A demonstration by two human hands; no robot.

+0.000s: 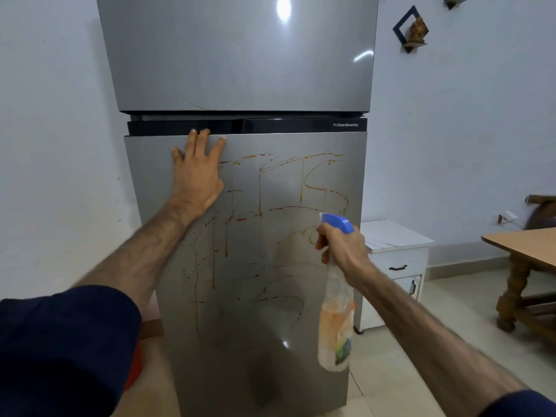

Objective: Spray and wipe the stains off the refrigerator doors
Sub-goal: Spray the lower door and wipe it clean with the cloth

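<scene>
Fingers [207,139] of the left hand [197,176] lie spread and flat on the lower refrigerator door [246,341], while the right hand [341,246] curls round the neck of a spray bottle [335,320].

Left fingertips reach the door's top edge near its left corner, just under the dark band [240,127] that parts it from the upper door [237,52]; the palm presses the steel beside the stains [261,212]. Right fingers wrap the bottle just below its blue trigger head [338,222], nozzle pointed at the door near its right edge, the clear body with an orange label hanging down. Orange-brown streaks and drips run across the door's upper and middle part. Both forearms come out of dark blue sleeves [60,341]. Right of the refrigerator stand a white cabinet [394,254] and a wooden table [523,245].
</scene>
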